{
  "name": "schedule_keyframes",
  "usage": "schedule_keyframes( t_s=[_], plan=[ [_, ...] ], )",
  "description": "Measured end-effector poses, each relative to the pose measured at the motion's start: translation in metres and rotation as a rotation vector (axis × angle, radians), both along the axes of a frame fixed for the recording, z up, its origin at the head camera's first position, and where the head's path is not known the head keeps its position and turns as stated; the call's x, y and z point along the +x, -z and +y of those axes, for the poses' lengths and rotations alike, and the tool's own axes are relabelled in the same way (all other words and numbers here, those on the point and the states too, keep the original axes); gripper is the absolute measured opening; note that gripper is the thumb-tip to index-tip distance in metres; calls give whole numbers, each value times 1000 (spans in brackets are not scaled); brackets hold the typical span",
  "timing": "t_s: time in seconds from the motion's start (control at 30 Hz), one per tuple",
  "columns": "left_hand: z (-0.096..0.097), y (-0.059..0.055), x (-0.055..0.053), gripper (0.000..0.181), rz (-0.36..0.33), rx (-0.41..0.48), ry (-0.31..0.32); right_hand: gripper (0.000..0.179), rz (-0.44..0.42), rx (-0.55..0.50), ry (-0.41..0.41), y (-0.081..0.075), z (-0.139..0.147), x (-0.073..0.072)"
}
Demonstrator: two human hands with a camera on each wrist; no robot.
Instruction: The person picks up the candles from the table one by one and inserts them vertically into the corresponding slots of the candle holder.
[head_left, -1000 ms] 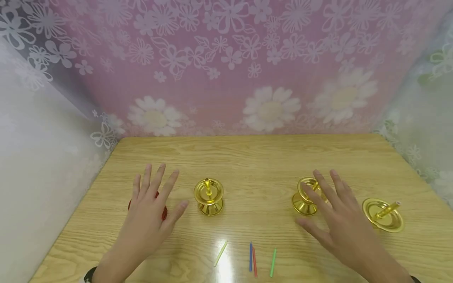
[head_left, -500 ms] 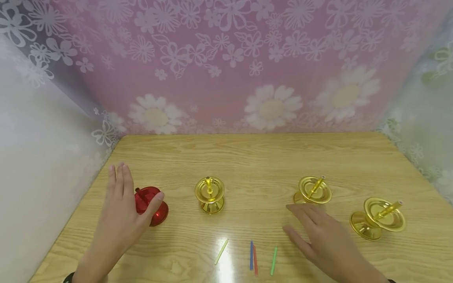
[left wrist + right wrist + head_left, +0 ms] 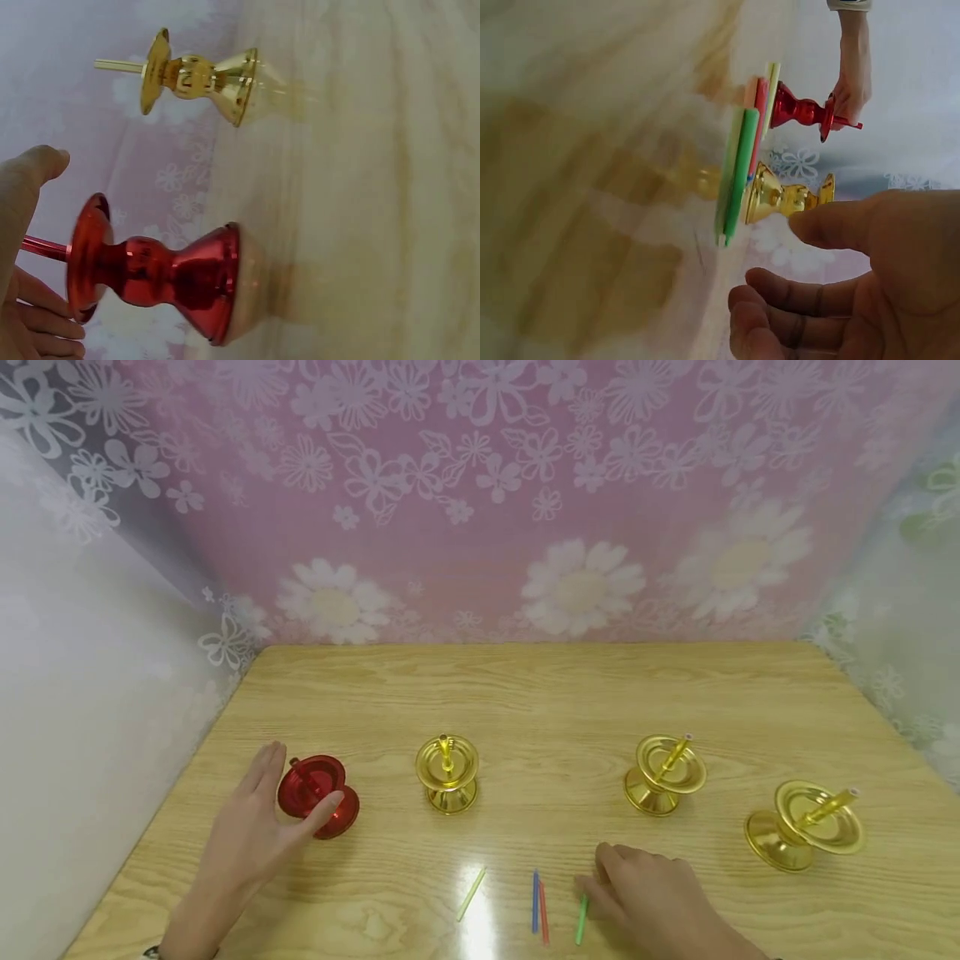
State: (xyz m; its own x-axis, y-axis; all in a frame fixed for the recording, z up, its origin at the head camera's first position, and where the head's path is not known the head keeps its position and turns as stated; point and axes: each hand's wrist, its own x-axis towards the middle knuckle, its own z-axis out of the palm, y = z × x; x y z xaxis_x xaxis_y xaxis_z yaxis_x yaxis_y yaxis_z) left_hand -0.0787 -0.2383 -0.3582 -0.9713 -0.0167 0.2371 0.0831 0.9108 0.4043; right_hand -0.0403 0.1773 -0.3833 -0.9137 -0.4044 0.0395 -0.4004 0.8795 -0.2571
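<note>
My left hand [image 3: 251,839] is beside a shiny red candle holder [image 3: 311,785], fingers along its left side and thumb overlapping its front in the head view. In the left wrist view the thumb and fingers lie on either side of the red saucer, not wrapped round it. At front right, my right hand [image 3: 652,893] hovers low by a thin green candle [image 3: 582,922], its thumb and forefinger tips overlapping the candle's far end. From the right wrist, the thumb stands apart from bent fingers, with nothing between them. Left of the green candle lie a red candle [image 3: 544,917], a blue candle [image 3: 536,903] and a pale yellow candle [image 3: 471,895].
Upright on the wooden table [image 3: 525,693] stand three gold candle holders: one left of centre [image 3: 447,768], one right of centre [image 3: 663,777] and one at far right [image 3: 802,827]. A pink flowered cloth [image 3: 465,527] hangs along the back edge.
My left hand first shifted left off the red candle holder, then lowered beside it. The right hand came down and left from the gold holders to the green candle, its fingers bending.
</note>
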Motion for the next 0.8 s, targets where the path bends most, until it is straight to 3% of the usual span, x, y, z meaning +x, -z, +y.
schedule_keyframes(
  t_s=[0.13, 0.37, 0.6, 0.8],
  plan=[
    [1, 9, -1, 101, -65, 9, -3, 33, -76, -31, 17, 3, -4, 2],
    [4, 17, -3, 59, 26, 62, 26, 32, -128, -22, 44, 6, -6, 3],
    [4, 22, -4, 56, 78, 59, 11, 31, -243, -36, 53, 9, -4, 4],
    [4, 25, -5, 54, 98, 72, 6, 38, -270, -79, 35, 10, -5, 5]
  ],
)
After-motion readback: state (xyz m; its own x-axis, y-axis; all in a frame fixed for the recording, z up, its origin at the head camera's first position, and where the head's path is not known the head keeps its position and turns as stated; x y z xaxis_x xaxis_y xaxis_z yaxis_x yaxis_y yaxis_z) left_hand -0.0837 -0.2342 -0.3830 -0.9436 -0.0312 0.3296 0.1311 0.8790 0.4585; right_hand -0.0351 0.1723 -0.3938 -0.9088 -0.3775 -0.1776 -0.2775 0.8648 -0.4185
